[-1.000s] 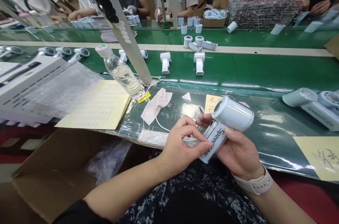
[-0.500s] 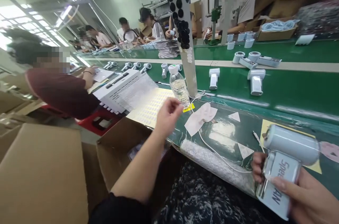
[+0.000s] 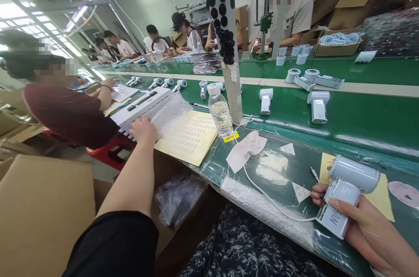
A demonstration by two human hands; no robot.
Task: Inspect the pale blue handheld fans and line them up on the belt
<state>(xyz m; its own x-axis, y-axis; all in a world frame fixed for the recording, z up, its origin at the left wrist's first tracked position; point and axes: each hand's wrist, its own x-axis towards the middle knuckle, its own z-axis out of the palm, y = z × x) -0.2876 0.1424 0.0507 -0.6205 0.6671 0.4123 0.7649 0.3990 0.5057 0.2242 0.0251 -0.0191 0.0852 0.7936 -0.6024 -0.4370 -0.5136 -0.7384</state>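
My right hand (image 3: pixel 363 216) is closed around the handle of a pale blue handheld fan (image 3: pixel 355 174), tilted, with lettering ending in "AN" on its grip. A white cable (image 3: pixel 278 207) runs to the handle's lower end. My left hand (image 3: pixel 144 131) lies at the near edge of a white slotted case (image 3: pixel 131 115), beside clear plastic film (image 3: pixel 168 111) spread over it. Its fingers look loosely bent and apart, with the tips partly hidden. Just right of that hand is a yellow sheet of small oval stickers (image 3: pixel 186 137).
A water bottle (image 3: pixel 220 111) stands by the post (image 3: pixel 234 89). A pale cloth (image 3: pixel 247 150) lies on the bench. More fans (image 3: pixel 318 107) rest on the green conveyor (image 3: pixel 369 115). Below the bench, an open carton (image 3: pixel 160 242) holds wrapped items. A co-worker (image 3: pixel 62 111) sits at left.
My left hand has moved left from near the bottle to the white case. The fan in my right hand has shifted slightly left and up.
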